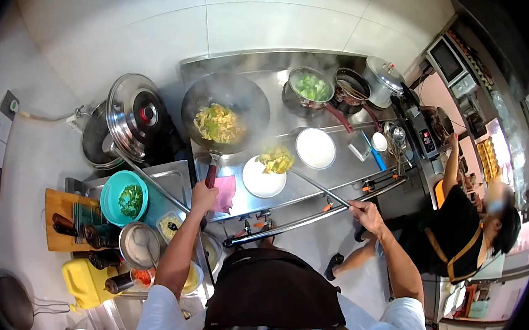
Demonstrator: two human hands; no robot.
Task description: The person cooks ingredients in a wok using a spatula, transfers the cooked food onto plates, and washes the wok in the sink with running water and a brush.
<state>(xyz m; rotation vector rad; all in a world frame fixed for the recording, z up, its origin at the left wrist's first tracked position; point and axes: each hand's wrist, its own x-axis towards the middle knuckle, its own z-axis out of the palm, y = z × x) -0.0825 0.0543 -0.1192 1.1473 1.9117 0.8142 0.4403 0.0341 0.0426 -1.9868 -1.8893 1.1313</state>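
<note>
My left hand [204, 196] is closed around the handle of a steaming wok [256, 111], which sits on the stove. A stir-fried mix of yellow and green pieces [218, 123] lies in the wok. My right hand [368, 217] grips the long metal handle of a ladle [320, 187]. The ladle's head is loaded with the same food and hidden by it, over the edge of a white plate [261, 187]. Whether it touches the plate I cannot tell. A second white plate [315, 148] lies to the right. Beside my left hand is a pink cloth [224, 194].
Behind the plates stand a pot of green vegetables [312, 89], a dark saucepan [352, 88] and a pressure cooker [382, 81]. A metal rail [317, 213] runs along the stove's front. Left are a turquoise bowl [108, 198] and a large lid [125, 106]. A co-worker [454, 225] stands at right.
</note>
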